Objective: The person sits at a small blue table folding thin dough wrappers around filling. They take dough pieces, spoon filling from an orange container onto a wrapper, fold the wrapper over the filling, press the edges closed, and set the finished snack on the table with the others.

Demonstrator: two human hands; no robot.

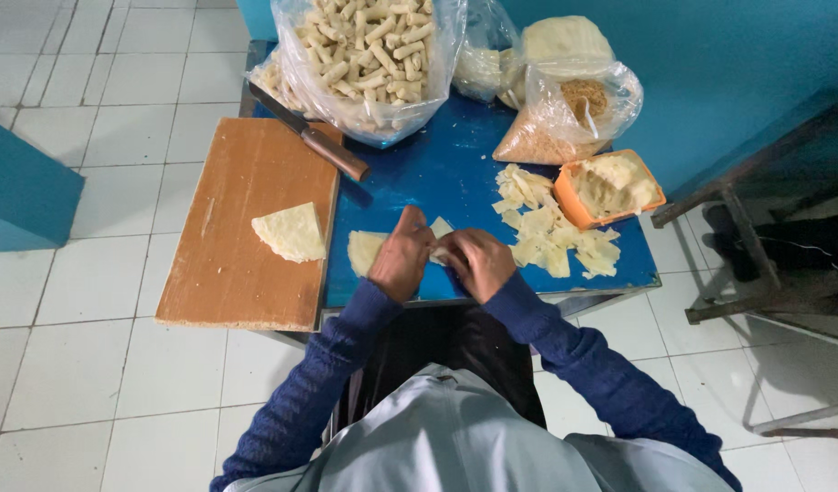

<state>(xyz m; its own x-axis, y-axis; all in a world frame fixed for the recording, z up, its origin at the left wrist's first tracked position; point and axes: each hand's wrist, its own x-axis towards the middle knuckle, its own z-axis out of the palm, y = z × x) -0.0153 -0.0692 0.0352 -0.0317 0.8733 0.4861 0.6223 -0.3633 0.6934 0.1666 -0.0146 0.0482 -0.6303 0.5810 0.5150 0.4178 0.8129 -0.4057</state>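
— What's in front of you, big things first?

— A blue table [437, 173]; a wooden board [237, 228] along its left side carries a wedge stack of wrappers [291, 232] and a knife [311, 137]. At the back stands a big clear bag of pale rolls [364, 55], right of it a smaller bag of crumbs [551, 128] and an orange tub of filling [610, 187]

— And your hands?

— My left hand [401, 260] and right hand [475, 262] meet at the near edge, both curled shut around one wrapper piece [440, 228], its tip pointing away from me. A flat wrapper [364, 251] lies just left, nearest my left hand
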